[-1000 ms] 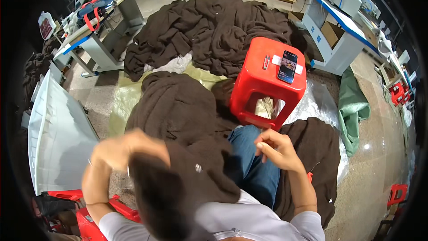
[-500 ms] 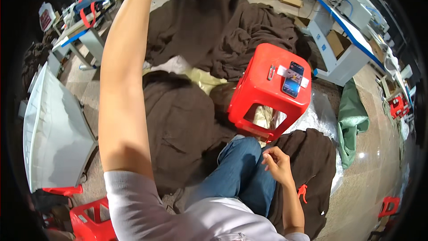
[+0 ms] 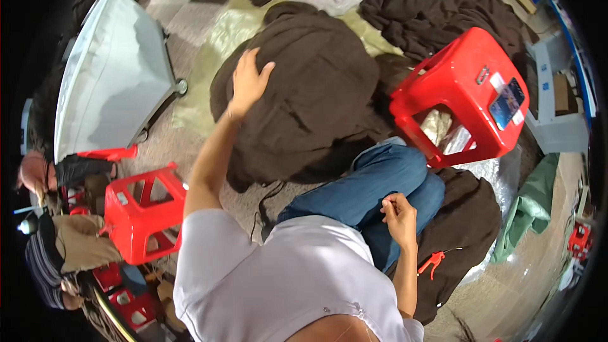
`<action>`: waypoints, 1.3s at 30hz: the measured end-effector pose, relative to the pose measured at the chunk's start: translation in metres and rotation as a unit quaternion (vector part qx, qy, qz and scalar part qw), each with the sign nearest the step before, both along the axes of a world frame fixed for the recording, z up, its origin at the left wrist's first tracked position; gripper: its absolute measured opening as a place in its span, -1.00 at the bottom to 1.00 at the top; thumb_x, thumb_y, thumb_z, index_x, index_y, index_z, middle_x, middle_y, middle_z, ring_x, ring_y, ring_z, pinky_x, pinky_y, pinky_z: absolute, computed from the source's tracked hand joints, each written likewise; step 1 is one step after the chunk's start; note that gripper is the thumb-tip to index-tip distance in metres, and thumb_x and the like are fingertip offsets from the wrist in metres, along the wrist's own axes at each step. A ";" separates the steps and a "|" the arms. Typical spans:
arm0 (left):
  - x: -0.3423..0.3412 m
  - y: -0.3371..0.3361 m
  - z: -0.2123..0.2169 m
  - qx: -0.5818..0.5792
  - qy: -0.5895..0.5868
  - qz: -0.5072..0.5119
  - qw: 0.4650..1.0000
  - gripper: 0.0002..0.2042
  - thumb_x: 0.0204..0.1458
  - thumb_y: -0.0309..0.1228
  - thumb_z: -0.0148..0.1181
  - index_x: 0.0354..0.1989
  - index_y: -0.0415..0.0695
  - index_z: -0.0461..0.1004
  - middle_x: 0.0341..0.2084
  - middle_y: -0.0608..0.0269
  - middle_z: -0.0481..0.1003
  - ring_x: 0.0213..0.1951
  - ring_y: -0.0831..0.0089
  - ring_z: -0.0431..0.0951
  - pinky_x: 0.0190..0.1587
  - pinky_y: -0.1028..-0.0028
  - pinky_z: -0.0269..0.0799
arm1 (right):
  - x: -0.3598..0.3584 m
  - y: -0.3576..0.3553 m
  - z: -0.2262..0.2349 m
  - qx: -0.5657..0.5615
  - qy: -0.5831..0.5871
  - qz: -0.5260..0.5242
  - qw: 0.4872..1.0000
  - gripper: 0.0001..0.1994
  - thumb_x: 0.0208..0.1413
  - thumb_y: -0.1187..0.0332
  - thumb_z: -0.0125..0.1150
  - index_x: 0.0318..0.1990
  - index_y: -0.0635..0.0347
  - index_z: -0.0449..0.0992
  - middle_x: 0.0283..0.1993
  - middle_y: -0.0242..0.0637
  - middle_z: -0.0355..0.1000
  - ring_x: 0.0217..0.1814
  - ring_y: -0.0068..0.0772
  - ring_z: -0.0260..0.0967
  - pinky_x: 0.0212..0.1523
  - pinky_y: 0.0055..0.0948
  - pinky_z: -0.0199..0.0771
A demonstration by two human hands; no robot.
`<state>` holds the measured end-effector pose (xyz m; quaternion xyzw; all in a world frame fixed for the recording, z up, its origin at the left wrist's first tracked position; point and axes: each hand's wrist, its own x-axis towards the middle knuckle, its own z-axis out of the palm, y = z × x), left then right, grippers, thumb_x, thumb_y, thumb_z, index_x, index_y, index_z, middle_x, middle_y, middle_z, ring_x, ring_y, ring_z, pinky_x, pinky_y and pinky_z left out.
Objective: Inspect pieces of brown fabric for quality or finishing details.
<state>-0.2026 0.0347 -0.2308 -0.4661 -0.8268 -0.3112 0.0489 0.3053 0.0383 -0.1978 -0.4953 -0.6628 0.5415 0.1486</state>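
My left hand is open, fingers spread, over the left side of a rounded dark brown cloth heap. It holds nothing; whether the palm touches the cloth I cannot tell. Over my jeans my right hand is closed, thumb against curled fingers; anything inside it is hidden or too small to name. More dark brown cloth lies to the right of my legs. On it rests a small red tool with a thin tip.
A red stool ahead on the right carries a phone and a small metal item. Another red stool stands left, near a white-sided wheeled cart. Brown cloth spreads farther away; a person's sleeve shows far left.
My left hand has come back from far ahead, where a brown cloth hung from the raised arm, and is now empty. My right hand stays closed near my thigh. The view has tilted and turned.
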 end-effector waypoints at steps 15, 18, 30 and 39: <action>0.134 -0.098 0.061 0.153 -0.237 -0.043 0.958 -0.83 -0.10 -0.54 0.31 -0.31 -0.34 0.54 -0.40 0.14 0.57 -0.32 0.29 0.57 -0.16 0.40 0.47 | -0.043 -0.017 0.005 0.071 0.038 0.064 0.995 -0.77 0.17 0.42 0.24 -0.06 0.32 0.46 -0.25 -0.28 0.48 -0.35 -0.58 0.42 -0.43 -0.60 0.45; 0.195 -0.095 0.115 0.071 -0.640 -0.138 0.752 -0.78 0.13 -0.35 0.23 -0.28 -0.31 0.58 -0.37 0.19 0.62 -0.35 0.55 0.57 -0.29 0.51 0.49 | -0.101 -0.026 0.053 0.179 0.125 0.082 0.972 -0.41 -0.03 0.43 0.38 0.20 0.23 0.33 0.25 -0.08 0.24 0.20 -0.18 0.29 0.09 -0.33 0.38; 0.223 -0.050 0.079 0.107 -0.230 -0.350 0.902 -0.33 -0.10 -0.35 0.39 0.24 -0.11 0.26 0.32 -0.04 0.08 0.32 0.04 0.12 0.31 0.19 0.12 | -0.063 -0.038 0.064 -0.073 0.388 -0.075 0.916 -0.45 0.03 0.63 0.14 0.26 0.37 0.30 0.13 -0.28 0.43 0.14 -0.48 0.38 0.20 -0.47 0.32; 0.251 0.043 -0.025 -0.070 -0.010 -0.353 0.933 -0.28 -0.08 -0.48 0.29 0.32 0.18 0.19 0.44 0.00 -0.13 0.43 -0.13 -0.15 0.39 0.07 -0.02 | 0.020 -0.078 0.109 0.010 0.415 -0.063 0.908 -0.69 0.17 0.41 0.08 0.02 0.39 0.33 -0.08 -0.26 0.39 -0.08 -0.45 0.37 -0.05 -0.44 0.37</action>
